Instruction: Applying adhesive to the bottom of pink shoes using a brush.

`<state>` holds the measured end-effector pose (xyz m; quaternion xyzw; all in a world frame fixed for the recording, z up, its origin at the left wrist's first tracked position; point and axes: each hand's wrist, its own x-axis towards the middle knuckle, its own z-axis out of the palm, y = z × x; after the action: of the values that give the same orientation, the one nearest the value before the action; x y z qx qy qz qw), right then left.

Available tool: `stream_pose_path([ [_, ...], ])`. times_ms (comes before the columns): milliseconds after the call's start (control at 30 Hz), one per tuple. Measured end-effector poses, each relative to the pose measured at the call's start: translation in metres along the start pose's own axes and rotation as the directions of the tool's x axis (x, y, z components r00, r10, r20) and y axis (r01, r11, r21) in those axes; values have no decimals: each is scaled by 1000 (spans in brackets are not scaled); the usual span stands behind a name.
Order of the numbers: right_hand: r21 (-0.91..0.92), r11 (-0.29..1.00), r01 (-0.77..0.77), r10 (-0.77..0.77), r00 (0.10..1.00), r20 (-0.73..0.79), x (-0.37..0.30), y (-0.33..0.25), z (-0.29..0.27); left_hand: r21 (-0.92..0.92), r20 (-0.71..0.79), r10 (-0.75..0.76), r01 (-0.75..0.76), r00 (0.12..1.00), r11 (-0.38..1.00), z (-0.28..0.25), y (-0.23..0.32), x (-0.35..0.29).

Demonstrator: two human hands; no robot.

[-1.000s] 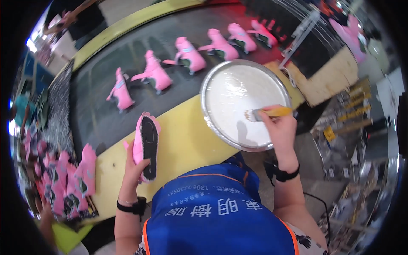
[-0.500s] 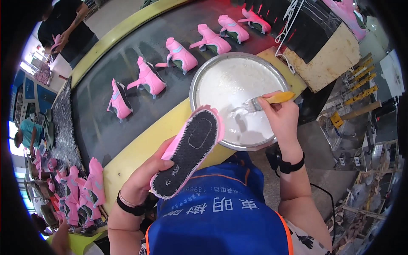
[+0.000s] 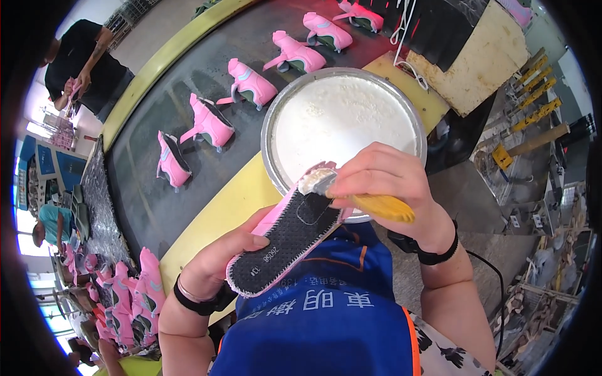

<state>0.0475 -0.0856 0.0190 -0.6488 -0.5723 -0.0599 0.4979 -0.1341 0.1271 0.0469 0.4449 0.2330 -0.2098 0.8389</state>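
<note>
My left hand (image 3: 229,254) grips a pink shoe upper (image 3: 276,250) by its side, with its black stitched underside turned up. In my right hand (image 3: 389,182) is a paintbrush (image 3: 382,205) with a yellow handle. Its bristles press on the toe end of the underside, where a white wet coat (image 3: 313,180) shows. Just beyond both hands stands a round metal basin (image 3: 271,135) of white liquid. My fingers are closed around the upper and around the brush; the fingertips on the brush are partly hidden.
Several pink uppers (image 3: 210,122) stand in a row on the dark conveyor belt (image 3: 144,213), bordered by a yellow edge (image 3: 213,213). More pink uppers (image 3: 147,282) are heaped at left. A person (image 3: 88,62) in black stands far left. White cords (image 3: 404,31) hang beyond the basin.
My right hand has brought the brush from the basin down to the toe end of the upper. White liquid now shows there. The row of uppers has shifted slightly left in view.
</note>
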Motion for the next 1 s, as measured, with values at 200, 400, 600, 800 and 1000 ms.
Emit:
stream_pose_path([
  [200,-73,968,-238,231,968,-93,-15,19,-2,-73,-10,15,-16,1000,997,-2,-3,-7],
  [400,173,979,-109,127,987,-94,-6,-1,13,-122,-30,41,-44,999,992,0,-5,-12],
  [600,102,910,-402,414,894,-171,-16,10,19,3,34,95,-95,995,995,-22,-16,-12],
  [800,367,889,-275,415,822,-389,-16,6,42,52,-2,212,-212,977,976,-17,-30,-5],
  [1000,135,837,-531,540,759,-364,-21,5,51,73,0,321,-320,947,945,-31,-47,-6],
])
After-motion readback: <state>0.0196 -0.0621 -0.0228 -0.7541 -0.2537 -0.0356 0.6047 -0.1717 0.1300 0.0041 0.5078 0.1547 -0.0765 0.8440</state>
